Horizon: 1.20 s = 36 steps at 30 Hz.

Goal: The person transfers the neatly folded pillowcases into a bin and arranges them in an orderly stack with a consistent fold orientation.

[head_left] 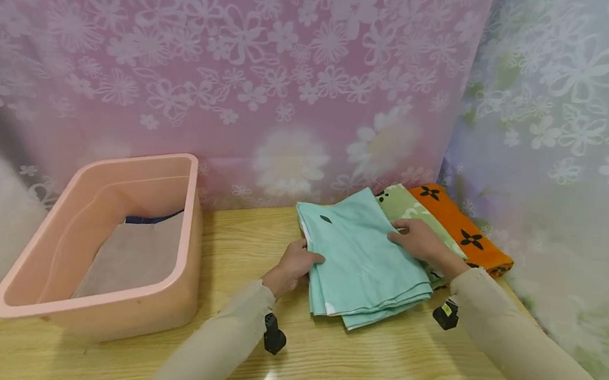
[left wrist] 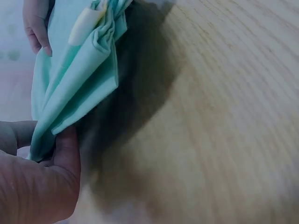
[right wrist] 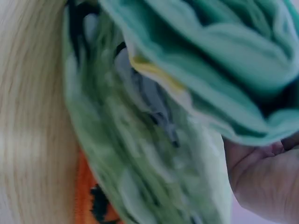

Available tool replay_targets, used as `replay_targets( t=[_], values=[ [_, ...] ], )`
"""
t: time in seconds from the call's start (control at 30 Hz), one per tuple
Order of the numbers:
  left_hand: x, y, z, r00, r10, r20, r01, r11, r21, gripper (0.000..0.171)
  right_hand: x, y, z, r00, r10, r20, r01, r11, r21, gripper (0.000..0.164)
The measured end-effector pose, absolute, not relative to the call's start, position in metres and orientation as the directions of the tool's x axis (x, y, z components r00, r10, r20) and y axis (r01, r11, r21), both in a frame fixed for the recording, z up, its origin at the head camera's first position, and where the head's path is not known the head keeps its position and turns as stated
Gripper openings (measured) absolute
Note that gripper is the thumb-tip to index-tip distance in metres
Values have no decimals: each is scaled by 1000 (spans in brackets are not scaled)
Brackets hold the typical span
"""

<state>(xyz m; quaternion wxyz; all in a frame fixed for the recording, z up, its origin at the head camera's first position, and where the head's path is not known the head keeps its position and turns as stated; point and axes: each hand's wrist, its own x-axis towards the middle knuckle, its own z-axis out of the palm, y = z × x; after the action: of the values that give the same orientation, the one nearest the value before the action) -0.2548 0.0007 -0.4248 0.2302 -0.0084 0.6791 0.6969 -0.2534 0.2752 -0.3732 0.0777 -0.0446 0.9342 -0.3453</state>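
A folded aqua cloth with a small dark leaf mark lies between my two hands, tilted over the table's right half. My left hand pinches its left edge, thumb on top; in the left wrist view the fingers of that hand grip the folded layers. On the far right edge, my right hand holds the cloth with the thumb above and fingers partly hidden. Seen from the right wrist, the aqua layers bulge above a green patterned cloth.
Beside the aqua cloth, a folded light green cloth lies against an orange cloth with black flower shapes. A pink plastic tub on the left contains a grey folded cloth with a dark blue edge. Floral curtains hang behind the wooden table.
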Motion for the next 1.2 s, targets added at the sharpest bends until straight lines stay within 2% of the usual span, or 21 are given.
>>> replay_targets(
  t=[0.43,0.67,0.97,1.2],
  values=[
    [-253,-32,-357,-941,278,-194,-163,130,978,59,-240,256,-317,-984,-139,-110,5,598,-801,60],
    [-238,-54,-317,-963,236,-127,-97,133,986,60,-233,237,-288,-979,-173,-109,5,512,-859,68],
    [-223,-91,-256,-968,235,-82,-43,165,985,61,-228,206,-252,-958,-277,-79,23,201,-979,66],
    [-228,-129,-239,-967,243,-73,-25,194,981,58,-228,172,-237,-951,-310,7,-16,26,-1000,55]
  ],
)
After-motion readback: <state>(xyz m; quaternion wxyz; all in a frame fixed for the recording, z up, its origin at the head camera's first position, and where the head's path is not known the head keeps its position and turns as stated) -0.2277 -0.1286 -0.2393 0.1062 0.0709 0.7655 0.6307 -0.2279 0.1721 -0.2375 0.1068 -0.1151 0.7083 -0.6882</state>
